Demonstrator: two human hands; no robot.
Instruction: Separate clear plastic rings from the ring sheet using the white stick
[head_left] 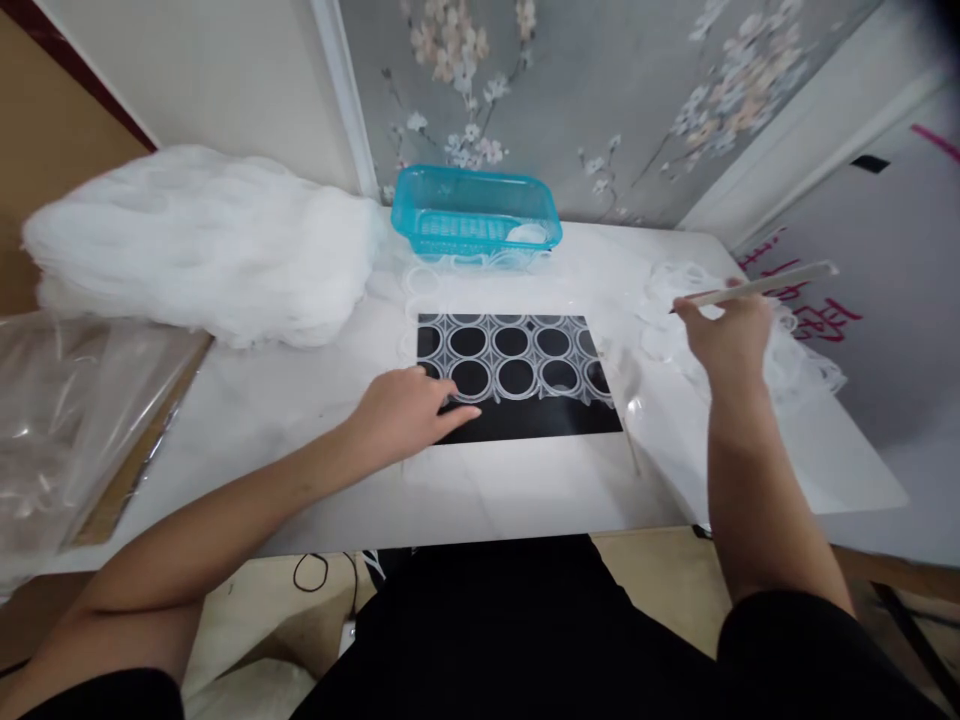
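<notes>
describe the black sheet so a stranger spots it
On the white table, find the blue basket by the wall. Nearer the camera lies the black sheet, white circle-patterned lace across it, left hand at its left end. It's the table's only black rectangle.

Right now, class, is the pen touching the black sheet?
Apart: the head view shows the pen in the right hand, right of the black sheet, with tabletop between.

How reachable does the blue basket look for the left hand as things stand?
Probably yes: only the flat black sheet and white lace seem to lie between the left hand and the open-topped blue basket, with nothing upright blocking the way.
</notes>
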